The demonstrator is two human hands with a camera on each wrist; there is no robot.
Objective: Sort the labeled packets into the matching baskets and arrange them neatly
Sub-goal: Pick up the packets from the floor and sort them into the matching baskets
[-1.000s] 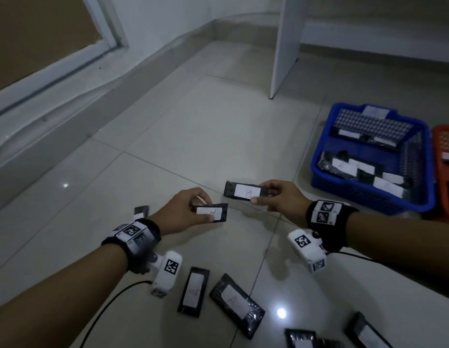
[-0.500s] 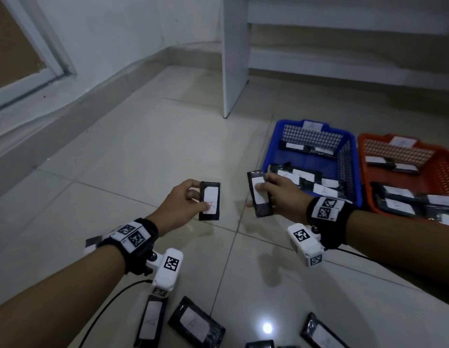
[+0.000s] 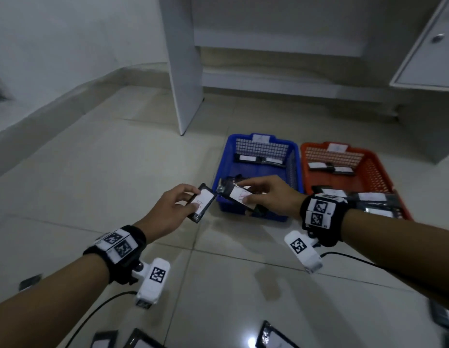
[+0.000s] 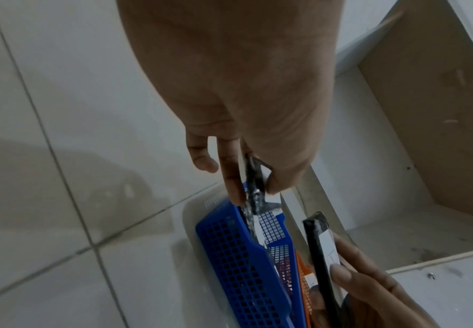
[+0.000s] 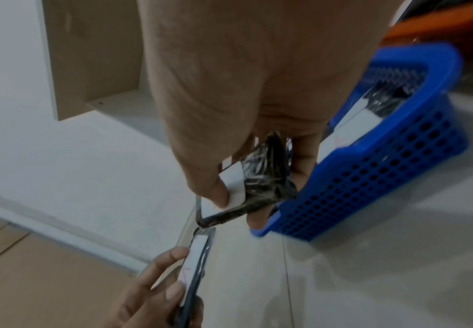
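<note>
Head view: left hand [image 3: 173, 209] pinching one labeled packet [image 3: 202, 205] just off the blue basket's [image 3: 224, 172] near-left corner, right hand [image 3: 271, 197] pinching another packet [image 3: 237, 194] over its near edge, likely for dropping in; orange basket [image 3: 374, 169] alongside, pale tiled floor [image 3: 92, 172], white cabinet [image 3: 185, 71] behind.

A pale glossy tiled floor [image 3: 97, 177] with thin grout lines fills the scene, and a small bright light glare [image 3: 251, 342] shows on a near tile. On the left a white wall [image 3: 55, 41] meets the floor along a light skirting. At the far side stands white furniture: an upright panel [image 3: 185, 71] reaching the floor, and on the far right a cabinet door [image 3: 429, 54] with a small round knob
</note>
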